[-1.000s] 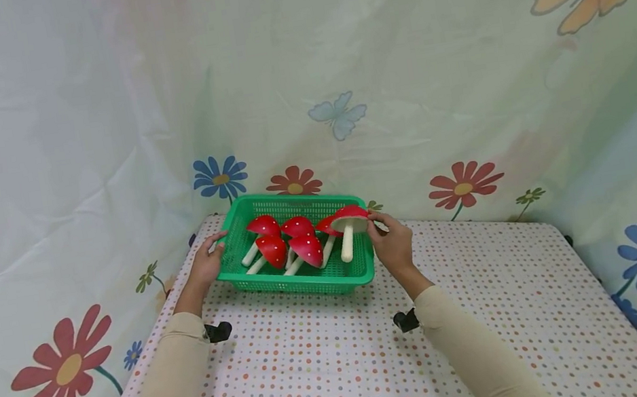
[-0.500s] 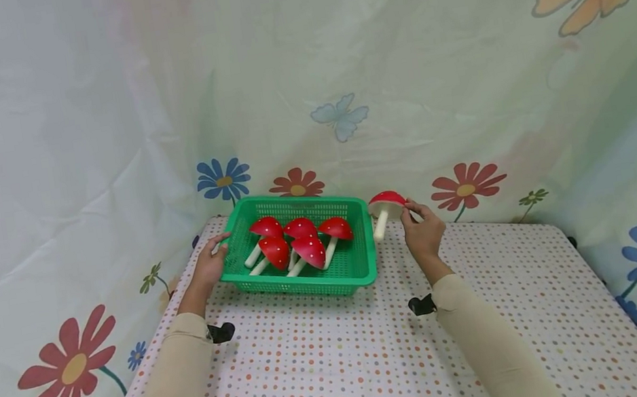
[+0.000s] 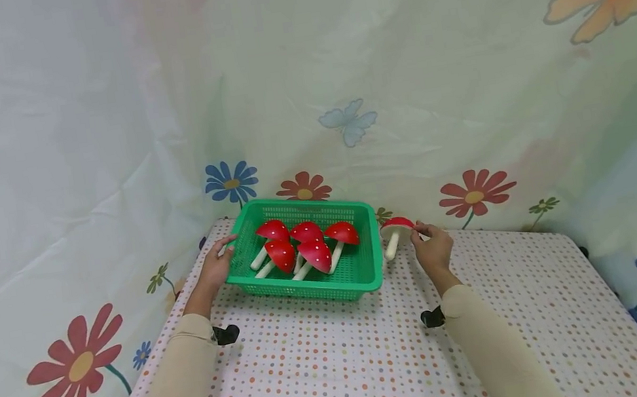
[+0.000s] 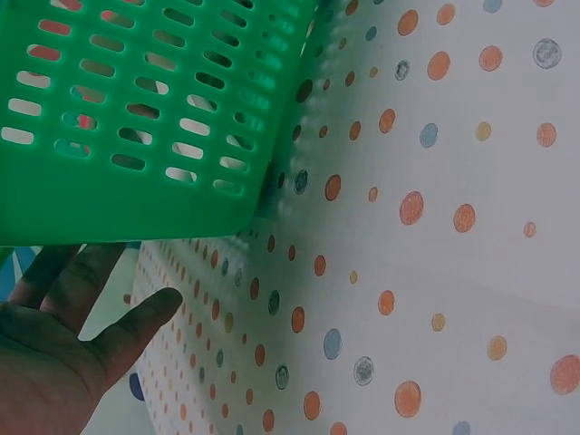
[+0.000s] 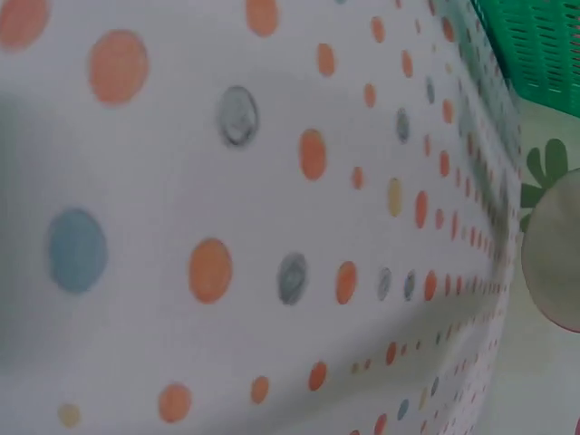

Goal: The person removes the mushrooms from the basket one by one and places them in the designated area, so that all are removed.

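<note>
Head: rightmost mushroom (image 3: 394, 234) now lower

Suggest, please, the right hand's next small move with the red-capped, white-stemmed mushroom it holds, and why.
I would probably ease the held mushroom down until it rests on the white, dotted tablecloth: the right hand pinches it at one edge, just right of the green, perforated plastic basket, and I cannot tell whether it already touches down.

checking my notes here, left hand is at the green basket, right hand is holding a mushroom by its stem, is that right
Not quite: the right hand pinches the mushroom by the edge of its red cap, not the stem, as the head view shows. The left hand is at the green basket.
</note>
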Available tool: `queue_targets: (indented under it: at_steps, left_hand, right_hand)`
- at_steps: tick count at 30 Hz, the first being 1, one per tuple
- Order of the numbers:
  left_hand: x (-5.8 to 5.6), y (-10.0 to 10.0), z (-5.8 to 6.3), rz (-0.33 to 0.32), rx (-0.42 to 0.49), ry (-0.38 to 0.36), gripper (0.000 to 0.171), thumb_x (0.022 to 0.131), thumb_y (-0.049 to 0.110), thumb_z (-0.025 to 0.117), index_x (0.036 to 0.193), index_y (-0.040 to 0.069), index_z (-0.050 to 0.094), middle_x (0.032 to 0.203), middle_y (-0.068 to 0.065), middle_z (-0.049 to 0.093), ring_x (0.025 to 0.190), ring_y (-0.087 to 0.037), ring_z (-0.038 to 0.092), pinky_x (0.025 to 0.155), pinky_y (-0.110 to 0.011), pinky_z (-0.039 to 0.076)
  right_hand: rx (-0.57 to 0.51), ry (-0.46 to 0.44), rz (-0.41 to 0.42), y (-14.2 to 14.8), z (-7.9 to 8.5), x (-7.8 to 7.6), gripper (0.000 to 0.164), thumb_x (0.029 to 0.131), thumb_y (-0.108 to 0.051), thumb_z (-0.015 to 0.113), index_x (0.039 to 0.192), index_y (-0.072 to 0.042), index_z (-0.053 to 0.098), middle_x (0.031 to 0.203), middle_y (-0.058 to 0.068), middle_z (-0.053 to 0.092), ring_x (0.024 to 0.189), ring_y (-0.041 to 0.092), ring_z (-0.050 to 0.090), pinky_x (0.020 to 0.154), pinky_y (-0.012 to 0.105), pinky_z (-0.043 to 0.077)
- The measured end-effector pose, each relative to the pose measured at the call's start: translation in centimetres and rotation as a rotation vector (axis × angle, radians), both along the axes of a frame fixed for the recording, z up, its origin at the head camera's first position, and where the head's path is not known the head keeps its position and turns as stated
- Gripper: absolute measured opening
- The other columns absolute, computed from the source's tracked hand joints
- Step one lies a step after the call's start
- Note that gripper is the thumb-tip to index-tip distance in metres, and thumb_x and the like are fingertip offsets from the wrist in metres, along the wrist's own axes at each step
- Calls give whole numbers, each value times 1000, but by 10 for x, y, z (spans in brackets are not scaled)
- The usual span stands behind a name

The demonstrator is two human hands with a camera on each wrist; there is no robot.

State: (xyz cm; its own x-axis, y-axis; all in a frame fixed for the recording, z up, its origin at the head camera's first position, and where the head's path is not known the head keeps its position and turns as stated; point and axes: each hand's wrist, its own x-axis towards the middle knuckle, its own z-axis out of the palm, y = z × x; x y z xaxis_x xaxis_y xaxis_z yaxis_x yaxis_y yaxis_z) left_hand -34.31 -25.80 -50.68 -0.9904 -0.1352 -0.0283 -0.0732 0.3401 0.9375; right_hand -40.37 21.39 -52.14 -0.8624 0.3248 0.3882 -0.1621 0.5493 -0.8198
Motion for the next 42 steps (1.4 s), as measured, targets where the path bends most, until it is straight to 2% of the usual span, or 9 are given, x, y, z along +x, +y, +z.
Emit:
queue_targets:
  at_steps: [12,15,19,21,24,28,31,34,42]
  left_hand:
    - [-5,5,0,10,-14,-3,42,108,32,38,149,24,42,164,-7,23,150,-37,23,119,-58,24]
    - [-6,3,0,13,-25,5,42,108,32,39,149,24,43,164,-7,25,149,-38,26,118,-57,27]
    - [-5,-1,2,14,-28,5,42,107,32,40,149,25,43,164,-8,24,148,-38,26,118,-57,28]
    - [-3,-2,2,25,-27,-3,42,107,32,40,149,25,43,164,-8,24,148,-38,26,118,-57,27]
    - [-1,-5,1,37,-26,-16,42,108,33,39,149,27,42,164,-8,22,148,-39,27,118,-58,27]
    - [1,-6,0,35,-29,-27,43,108,32,38,151,27,40,165,-9,21,148,-39,26,118,-58,27]
    - [3,-8,0,39,-34,-25,43,108,31,39,151,26,40,164,-10,21,148,-39,26,118,-58,27]
    - [3,-10,0,34,-36,-21,43,108,31,38,150,26,41,164,-10,21,148,-39,26,118,-58,26]
    - [3,-9,0,44,-45,-44,44,108,34,37,151,27,39,165,-10,20,148,-39,26,118,-58,27]
  right_hand:
    - [133,-92,66,21,-12,4,21,96,-13,63,109,2,72,125,16,68,112,33,66,88,42,58]
    - [222,-90,77,23,-13,7,18,95,-12,65,106,0,74,121,17,70,75,29,72,61,34,59]
    - [308,-110,102,22,-17,12,17,95,-13,66,104,-3,74,118,18,71,40,11,41,40,23,33]
    - [341,-131,119,20,-19,14,17,95,-14,66,105,-4,74,119,17,70,42,14,40,40,21,30]
    - [398,-160,114,17,-19,18,16,94,-10,65,106,-4,74,123,16,69,69,27,68,45,19,33]
    - [434,-158,74,15,-17,26,18,93,-8,61,107,-5,73,124,16,68,83,32,70,46,19,35]
    - [376,-124,36,11,-12,36,20,94,-10,60,107,-4,73,116,16,72,68,29,65,47,23,43]
    - [281,-56,12,0,-3,46,20,94,-11,60,108,-4,73,105,16,74,85,29,71,58,27,51]
    - [120,114,286,-69,33,69,22,90,-4,68,112,-2,71,104,17,74,90,30,72,71,42,60]
